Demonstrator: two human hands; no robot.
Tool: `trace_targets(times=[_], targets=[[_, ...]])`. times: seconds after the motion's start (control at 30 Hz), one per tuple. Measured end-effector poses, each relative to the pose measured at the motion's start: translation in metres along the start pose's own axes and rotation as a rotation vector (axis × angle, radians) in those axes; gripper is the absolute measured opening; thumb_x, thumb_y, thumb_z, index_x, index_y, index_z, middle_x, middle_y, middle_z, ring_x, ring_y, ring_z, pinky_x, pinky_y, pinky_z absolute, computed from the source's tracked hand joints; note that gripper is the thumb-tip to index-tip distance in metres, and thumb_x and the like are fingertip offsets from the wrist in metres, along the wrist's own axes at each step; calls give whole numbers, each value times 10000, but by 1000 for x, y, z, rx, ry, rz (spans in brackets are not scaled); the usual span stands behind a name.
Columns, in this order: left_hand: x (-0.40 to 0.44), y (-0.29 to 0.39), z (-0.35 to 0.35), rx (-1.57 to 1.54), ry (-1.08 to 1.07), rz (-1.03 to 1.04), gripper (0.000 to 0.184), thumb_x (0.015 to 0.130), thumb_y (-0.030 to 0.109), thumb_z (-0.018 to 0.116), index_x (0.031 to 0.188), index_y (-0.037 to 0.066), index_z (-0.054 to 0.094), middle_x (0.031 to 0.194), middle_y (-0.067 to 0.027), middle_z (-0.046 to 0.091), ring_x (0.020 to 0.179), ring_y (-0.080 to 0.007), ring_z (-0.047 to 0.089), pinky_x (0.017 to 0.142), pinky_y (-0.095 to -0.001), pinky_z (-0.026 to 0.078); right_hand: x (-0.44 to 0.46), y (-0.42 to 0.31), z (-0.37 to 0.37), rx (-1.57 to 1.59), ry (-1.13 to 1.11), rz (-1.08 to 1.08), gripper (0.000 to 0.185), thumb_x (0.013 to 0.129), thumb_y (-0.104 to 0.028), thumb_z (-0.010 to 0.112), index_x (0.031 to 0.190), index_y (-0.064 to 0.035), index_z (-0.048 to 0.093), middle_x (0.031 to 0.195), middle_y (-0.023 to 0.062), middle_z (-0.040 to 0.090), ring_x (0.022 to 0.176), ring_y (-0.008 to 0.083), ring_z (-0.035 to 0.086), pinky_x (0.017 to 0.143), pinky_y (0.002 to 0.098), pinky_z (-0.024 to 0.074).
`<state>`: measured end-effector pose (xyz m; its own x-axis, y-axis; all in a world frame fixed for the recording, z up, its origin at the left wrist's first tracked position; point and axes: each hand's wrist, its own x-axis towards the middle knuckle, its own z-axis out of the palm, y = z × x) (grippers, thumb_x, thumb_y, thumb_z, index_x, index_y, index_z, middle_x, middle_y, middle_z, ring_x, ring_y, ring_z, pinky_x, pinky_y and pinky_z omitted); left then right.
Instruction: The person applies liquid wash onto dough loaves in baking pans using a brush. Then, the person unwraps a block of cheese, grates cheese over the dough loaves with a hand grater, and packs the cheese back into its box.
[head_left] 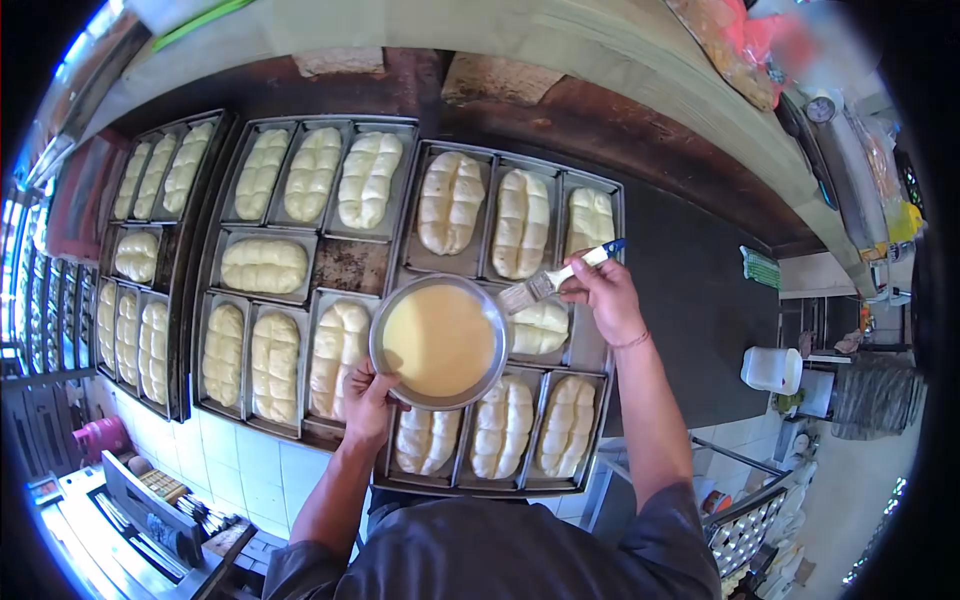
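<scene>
One bowl (445,403) of yellow liquid (440,340) gripped by left hand (370,400), brush (543,286) pinched in right hand (608,300)

Here in the room, one camera worn on the person's head looks forward and steeply down over the dark shirt (480,550), catching the left hand (370,400), right hand (606,298) and bowl (440,340) at close range. Its wide lens bows the pale ledge (480,28) beyond the trays (590,350), takes in tiled floor (240,455) below and leaves black corners.
</scene>
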<state>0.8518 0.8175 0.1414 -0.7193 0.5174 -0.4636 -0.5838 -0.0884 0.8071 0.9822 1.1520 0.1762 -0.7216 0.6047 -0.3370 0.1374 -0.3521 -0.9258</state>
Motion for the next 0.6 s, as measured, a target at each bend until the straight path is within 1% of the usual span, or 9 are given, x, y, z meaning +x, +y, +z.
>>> trace_targets(times=[0.07, 0.17, 0.23, 0.27, 0.33, 0.37, 0.47, 0.53, 0.6], targets=[[-5, -9, 12, -60, 46, -2, 61, 831, 49, 585, 889, 49, 603, 766, -36, 649, 584, -100, 625, 442, -233, 527, 27, 2, -32, -46, -27, 21, 212, 963, -205, 609, 1067, -20, 625, 889, 51, 680, 764, 114, 657, 656, 260, 556], [-11, -16, 24, -47, 94, 18, 77, 824, 42, 584, 898, 45, 606, 777, -44, 652, 580, -109, 627, 442, -234, 528, 82, 12, -63, -140, -85, 70, 217, 962, -217, 611, 1063, -26, 632, 910, 52, 682, 780, 122, 660, 663, 263, 559], [-16, -18, 33, -39, 124, 31, 85, 821, 38, 583, 902, 42, 608, 783, -47, 654, 578, -113, 628, 442, -235, 528, 126, 16, -71, -390, -36, -86, 219, 966, -236, 601, 1049, -40, 649, 916, 40, 685, 805, 122, 665, 671, 262, 557], [-19, -18, 38, -48, 144, 42, 92, 818, 34, 581, 905, 39, 608, 785, -51, 655, 576, -117, 629, 440, -238, 528, 143, 2, -67, -387, -45, -86, 219, 966, -236, 601, 1049, -40, 649, 916, 40, 685, 805, 122, 665, 671, 262, 557], [-26, -22, 45, -66, 192, 60, 105, 811, 26, 579, 911, 32, 610, 790, -58, 656, 573, -126, 630, 437, -244, 527, 168, -18, -56, -702, 108, -341, 157, 948, -185, 602, 1043, -75, 662, 932, 52, 696, 839, 171, 683, 699, 283, 559], [-30, -24, 46, -61, 203, 62, 105, 811, 26, 579, 911, 32, 610, 790, -58, 656, 573, -126, 630, 437, -244, 527, 169, -11, -52, -695, 99, -337, 157, 948, -185, 602, 1043, -75, 662, 932, 52, 696, 839, 171, 683, 699, 283, 559], [-33, -26, 49, -84, 212, 89, 119, 808, 14, 567, 918, 20, 609, 795, -67, 654, 581, -137, 634, 434, -253, 529, 162, 5, -33, -1055, 35, -876, 122, 908, -127, 618, 1012, -97, 674, 939, 84, 703, 869, 230, 685, 727, 314, 551], [-35, -24, 53, -92, 225, 95, 138, 802, 9, 559, 932, 14, 605, 798, -70, 653, 579, -142, 631, 442, -253, 530, 111, 23, -25, -1174, -102, -875, 158, 818, -111, 636, 964, -123, 695, 953, 86, 692, 937, 256, 666, 700, 351, 545], [-33, -20, 55, -106, 257, 105, 176, 792, -2, 544, 959, 1, 597, 803, -77, 651, 577, -150, 625, 456, -253, 531, 63, 25, -15, -1176, -193, -809, 116, 853, -147, 645, 948, -112, 701, 884, 101, 693, 880, 263, 681, 678, 363, 536]])
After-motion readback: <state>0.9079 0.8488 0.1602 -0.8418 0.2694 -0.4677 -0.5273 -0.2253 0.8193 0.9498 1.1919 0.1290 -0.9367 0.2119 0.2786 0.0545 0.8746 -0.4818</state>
